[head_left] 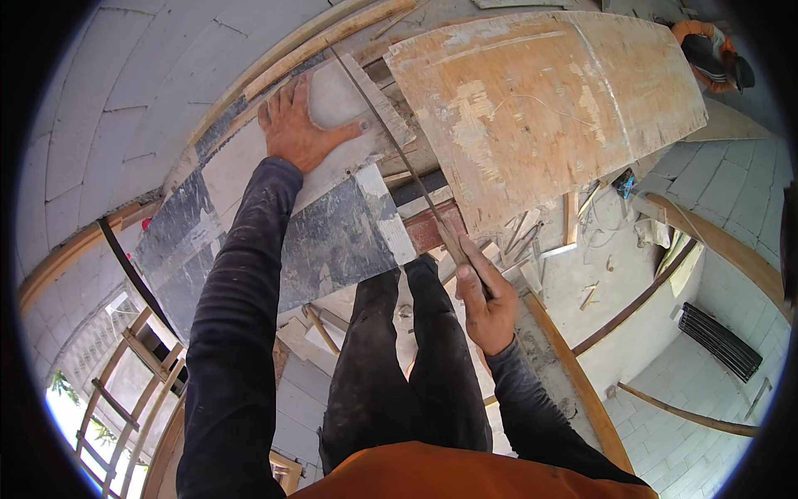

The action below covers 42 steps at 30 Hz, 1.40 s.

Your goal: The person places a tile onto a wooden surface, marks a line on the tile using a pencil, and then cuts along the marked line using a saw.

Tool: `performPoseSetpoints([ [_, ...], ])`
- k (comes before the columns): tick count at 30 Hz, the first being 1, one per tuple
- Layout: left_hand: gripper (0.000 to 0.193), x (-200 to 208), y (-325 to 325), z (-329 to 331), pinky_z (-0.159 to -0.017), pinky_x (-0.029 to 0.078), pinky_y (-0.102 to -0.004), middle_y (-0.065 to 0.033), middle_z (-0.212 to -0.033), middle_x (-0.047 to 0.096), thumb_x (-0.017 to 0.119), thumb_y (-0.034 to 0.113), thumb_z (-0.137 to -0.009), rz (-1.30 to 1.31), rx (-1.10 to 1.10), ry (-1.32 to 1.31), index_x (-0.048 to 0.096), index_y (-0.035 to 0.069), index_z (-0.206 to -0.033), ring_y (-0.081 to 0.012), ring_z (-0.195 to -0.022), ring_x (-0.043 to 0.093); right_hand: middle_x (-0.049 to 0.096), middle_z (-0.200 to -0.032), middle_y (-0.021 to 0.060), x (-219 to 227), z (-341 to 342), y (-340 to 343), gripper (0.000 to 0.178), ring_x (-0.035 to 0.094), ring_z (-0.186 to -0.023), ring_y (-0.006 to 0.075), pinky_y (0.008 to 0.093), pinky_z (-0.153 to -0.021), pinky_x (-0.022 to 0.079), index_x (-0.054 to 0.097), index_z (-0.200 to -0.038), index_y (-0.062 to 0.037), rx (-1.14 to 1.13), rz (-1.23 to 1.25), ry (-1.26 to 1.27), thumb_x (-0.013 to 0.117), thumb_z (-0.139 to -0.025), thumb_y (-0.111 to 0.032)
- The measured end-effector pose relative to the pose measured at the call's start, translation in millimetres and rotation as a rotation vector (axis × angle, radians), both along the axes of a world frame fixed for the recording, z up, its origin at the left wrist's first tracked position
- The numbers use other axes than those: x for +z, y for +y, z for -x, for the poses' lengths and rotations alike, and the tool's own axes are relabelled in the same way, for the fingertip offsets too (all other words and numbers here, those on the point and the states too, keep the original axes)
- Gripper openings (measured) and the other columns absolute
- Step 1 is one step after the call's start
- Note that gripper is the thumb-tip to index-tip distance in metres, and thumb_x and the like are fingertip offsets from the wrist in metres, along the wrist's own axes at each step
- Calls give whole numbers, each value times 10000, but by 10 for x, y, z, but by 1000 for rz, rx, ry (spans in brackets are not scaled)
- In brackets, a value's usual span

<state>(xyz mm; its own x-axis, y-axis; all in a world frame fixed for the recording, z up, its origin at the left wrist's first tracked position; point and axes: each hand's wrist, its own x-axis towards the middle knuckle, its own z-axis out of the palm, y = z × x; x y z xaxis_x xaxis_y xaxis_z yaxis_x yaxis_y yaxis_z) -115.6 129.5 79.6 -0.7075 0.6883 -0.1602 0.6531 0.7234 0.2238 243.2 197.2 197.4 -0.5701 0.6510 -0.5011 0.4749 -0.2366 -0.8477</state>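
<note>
My left hand (301,131) presses flat on a pale grey board (341,96), fingers spread and thumb stretched to the right. In my right hand (490,299) is the wooden grip of a handsaw. The handsaw (406,158) shows almost edge-on, its long thin blade slanting up and left past the board's right part; whether the teeth are in the board cannot be made out. Under the board lies a dark, white-smeared panel (332,241). A reddish-brown block (428,229) sits close to the saw's grip end.
A worn plywood sheet (540,108) lies right of the saw. A person in orange (706,54) is at the far right. Wood offcuts (524,233) and a blue tool (623,183) lie below. Wooden framing (137,374) stands lower left; a black bundle (719,341) lies lower right.
</note>
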Motion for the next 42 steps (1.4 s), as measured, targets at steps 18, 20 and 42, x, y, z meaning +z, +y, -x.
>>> performPoseSetpoints([
  [18, 1728, 713, 117, -206, -1245, -26, -724, -194, -1778, -65, 923, 770, -431, 443, -404, -185, -52, 143, -1712, -409, -1634, -97, 631, -806, 9, 584, -244, 308, 532, 526, -660, 77, 237, -585, 410, 602, -1478, 0, -299, 96, 89, 692, -1046, -297],
  [20, 1721, 740, 121, -285, -1232, -29, -743, -187, -1780, -59, 902, 799, -435, 435, -407, -181, -48, 145, -1713, -410, -1634, -92, 619, -783, 4, 671, -291, 226, 535, 517, -648, 73, 235, -580, 401, 599, -1480, 4, -321, 105, 71, 692, -1046, -294],
  [42, 628, 1673, 205, -83, -939, 550, -513, -223, -1320, 702, 584, 485, -998, 178, -615, -206, 591, 49, -1450, -416, -1072, 713, 687, -1069, 73, 1952, -500, -150, 671, 616, -885, 121, 280, -855, 507, 491, -1565, 10, -117, 12, 198, 697, -952, -168],
])
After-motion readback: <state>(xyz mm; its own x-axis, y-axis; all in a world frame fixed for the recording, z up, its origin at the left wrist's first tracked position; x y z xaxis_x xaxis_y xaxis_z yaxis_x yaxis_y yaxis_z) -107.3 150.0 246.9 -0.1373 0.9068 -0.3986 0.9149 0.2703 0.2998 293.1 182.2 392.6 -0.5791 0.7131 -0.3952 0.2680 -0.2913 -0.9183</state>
